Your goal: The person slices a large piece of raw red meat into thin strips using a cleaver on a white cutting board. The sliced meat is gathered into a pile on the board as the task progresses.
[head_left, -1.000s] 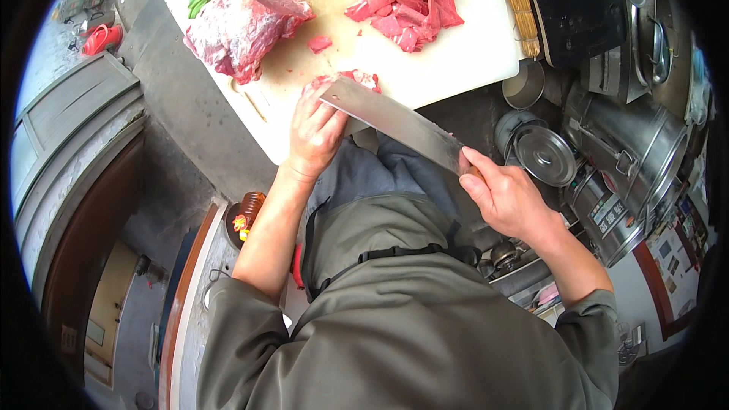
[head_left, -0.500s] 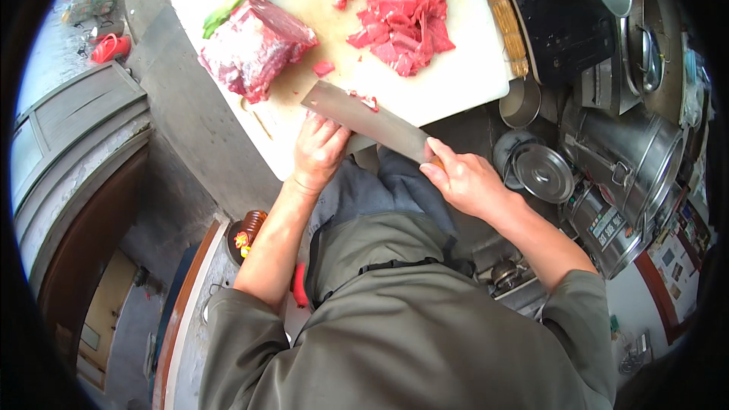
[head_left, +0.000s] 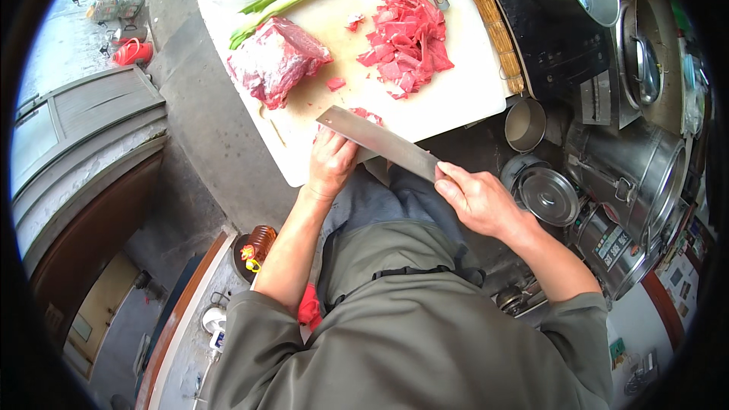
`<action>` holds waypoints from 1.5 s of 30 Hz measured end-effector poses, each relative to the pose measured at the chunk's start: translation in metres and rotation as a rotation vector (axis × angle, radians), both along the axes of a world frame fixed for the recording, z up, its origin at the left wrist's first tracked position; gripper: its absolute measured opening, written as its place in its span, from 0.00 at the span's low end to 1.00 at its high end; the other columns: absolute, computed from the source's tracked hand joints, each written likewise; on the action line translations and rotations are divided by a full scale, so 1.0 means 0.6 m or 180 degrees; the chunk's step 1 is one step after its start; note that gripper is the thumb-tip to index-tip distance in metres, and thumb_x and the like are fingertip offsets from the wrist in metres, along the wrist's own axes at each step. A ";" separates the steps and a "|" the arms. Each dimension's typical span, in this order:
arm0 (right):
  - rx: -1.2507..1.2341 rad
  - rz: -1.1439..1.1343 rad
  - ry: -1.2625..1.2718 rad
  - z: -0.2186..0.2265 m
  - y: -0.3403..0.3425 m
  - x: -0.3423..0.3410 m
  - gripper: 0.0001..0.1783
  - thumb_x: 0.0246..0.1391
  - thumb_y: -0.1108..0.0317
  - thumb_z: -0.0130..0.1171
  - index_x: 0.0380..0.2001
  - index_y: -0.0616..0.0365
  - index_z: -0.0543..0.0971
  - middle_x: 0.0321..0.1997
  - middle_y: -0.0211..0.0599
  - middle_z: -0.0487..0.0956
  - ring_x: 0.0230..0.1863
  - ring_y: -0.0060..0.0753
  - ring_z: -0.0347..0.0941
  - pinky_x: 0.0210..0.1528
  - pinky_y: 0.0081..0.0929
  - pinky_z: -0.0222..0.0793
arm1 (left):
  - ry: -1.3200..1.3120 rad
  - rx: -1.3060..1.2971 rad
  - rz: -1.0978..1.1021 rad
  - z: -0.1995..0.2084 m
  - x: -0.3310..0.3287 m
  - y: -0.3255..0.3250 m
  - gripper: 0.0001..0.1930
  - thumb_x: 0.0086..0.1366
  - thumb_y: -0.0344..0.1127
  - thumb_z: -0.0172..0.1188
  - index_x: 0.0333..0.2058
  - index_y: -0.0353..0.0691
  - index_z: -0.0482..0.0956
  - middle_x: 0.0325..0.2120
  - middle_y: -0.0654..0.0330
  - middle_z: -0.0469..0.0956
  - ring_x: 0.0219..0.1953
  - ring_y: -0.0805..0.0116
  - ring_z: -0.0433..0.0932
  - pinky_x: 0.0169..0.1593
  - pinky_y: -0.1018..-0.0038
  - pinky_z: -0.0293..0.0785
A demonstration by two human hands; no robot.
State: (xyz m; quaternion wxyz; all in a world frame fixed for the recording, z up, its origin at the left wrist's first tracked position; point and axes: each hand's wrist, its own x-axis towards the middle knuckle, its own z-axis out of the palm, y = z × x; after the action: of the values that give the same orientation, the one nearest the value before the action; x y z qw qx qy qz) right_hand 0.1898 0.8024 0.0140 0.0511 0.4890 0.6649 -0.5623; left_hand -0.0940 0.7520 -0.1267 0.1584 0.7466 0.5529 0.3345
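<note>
Steel cleaver [head_left: 380, 140]: long axis slanting from upper left, over the near edge of the white cutting board [head_left: 459, 100], down to the handle at lower right. Right hand [head_left: 480, 199]: closed around that handle, out past the board's edge. Left hand [head_left: 332, 163]: fingers bent, tips hidden behind the blade; grip impossible to tell. Red meat piece [head_left: 370, 115]: on the board, just beyond the blade, partly covered by it, nearer the left hand.

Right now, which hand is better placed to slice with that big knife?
Probably the right hand: it grips the large knife, whose blade reaches over the near edge of the cutting board. The left hand isn't on the handle; its fingertips are by the blade, partly hidden.
</note>
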 end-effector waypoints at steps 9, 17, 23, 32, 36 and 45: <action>-0.0386 0.0060 -0.0339 0.033 -0.005 0.024 0.21 0.74 0.52 0.48 0.50 0.61 0.75 0.30 0.56 0.82 0.37 0.67 0.79 0.40 0.54 0.73 | -0.0117 -0.0018 -0.0025 0.000 0.000 0.010 0.16 0.47 0.20 0.65 0.38 0.32 0.85 0.43 0.50 0.83 0.49 0.48 0.82 0.58 0.56 0.78; -0.0304 0.0172 -0.0451 0.025 -0.001 0.008 0.19 0.73 0.54 0.52 0.48 0.61 0.75 0.29 0.54 0.83 0.35 0.66 0.80 0.39 0.56 0.74 | -0.0102 -0.0068 -0.0020 -0.004 -0.002 0.011 0.16 0.47 0.22 0.66 0.38 0.33 0.85 0.45 0.52 0.84 0.50 0.48 0.82 0.56 0.57 0.78; 0.0094 0.0285 -0.0407 -0.034 -0.008 -0.015 0.20 0.72 0.54 0.53 0.50 0.61 0.74 0.28 0.53 0.83 0.33 0.65 0.80 0.36 0.56 0.75 | -0.0076 -0.0038 -0.0052 0.001 -0.004 0.017 0.17 0.46 0.24 0.69 0.39 0.33 0.85 0.43 0.52 0.83 0.50 0.49 0.82 0.54 0.56 0.78; 0.0016 -0.0297 0.0008 -0.052 0.012 -0.007 0.23 0.75 0.55 0.49 0.55 0.65 0.77 0.35 0.57 0.82 0.41 0.63 0.81 0.44 0.44 0.75 | -0.0095 0.0141 0.0034 -0.006 0.000 0.012 0.17 0.48 0.22 0.68 0.40 0.32 0.85 0.44 0.53 0.83 0.51 0.49 0.81 0.56 0.56 0.77; -0.0179 -0.0057 -0.0166 -0.002 0.011 -0.006 0.24 0.74 0.52 0.48 0.53 0.63 0.77 0.34 0.58 0.82 0.41 0.67 0.79 0.44 0.51 0.74 | -0.0135 -0.0064 0.0046 -0.002 -0.002 0.007 0.17 0.48 0.23 0.69 0.40 0.33 0.85 0.45 0.53 0.83 0.52 0.49 0.81 0.58 0.56 0.76; -0.0343 0.0046 -0.0401 0.036 -0.008 0.013 0.18 0.75 0.55 0.48 0.48 0.61 0.75 0.30 0.56 0.79 0.36 0.68 0.76 0.40 0.50 0.71 | -0.0115 -0.0086 0.0094 -0.006 0.000 0.003 0.17 0.49 0.25 0.70 0.41 0.35 0.86 0.45 0.54 0.84 0.52 0.49 0.81 0.58 0.56 0.76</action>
State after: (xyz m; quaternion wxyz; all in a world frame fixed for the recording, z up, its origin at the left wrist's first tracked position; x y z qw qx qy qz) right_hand 0.1978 0.7978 0.0355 0.1232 0.5152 0.6326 -0.5650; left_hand -0.0941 0.7540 -0.1306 0.1735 0.7299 0.5653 0.3428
